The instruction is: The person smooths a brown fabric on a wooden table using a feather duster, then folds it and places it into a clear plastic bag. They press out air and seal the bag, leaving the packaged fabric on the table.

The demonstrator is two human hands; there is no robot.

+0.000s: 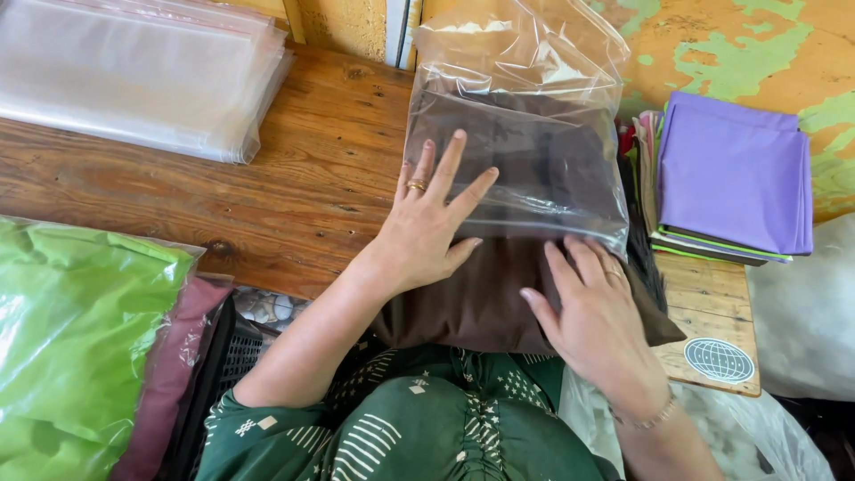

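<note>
So we're halfway | brown cloth (463,303) half inside clear bag (525,80) | left hand (427,227), right hand (592,312) flat, fingers spread, gripping nothing

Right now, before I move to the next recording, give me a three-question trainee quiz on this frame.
1. True or false: the folded brown cloth is fully inside the clear plastic bag.
2. Which hand lies flat on the bag? A) left hand B) right hand
3. Fill in: the stack of folded fabric at the right has a ______ piece on top.

Key:
1. False: its near end sticks out of the bag's mouth.
2. A; the right hand rests on the bare cloth.
3. Purple.
</note>
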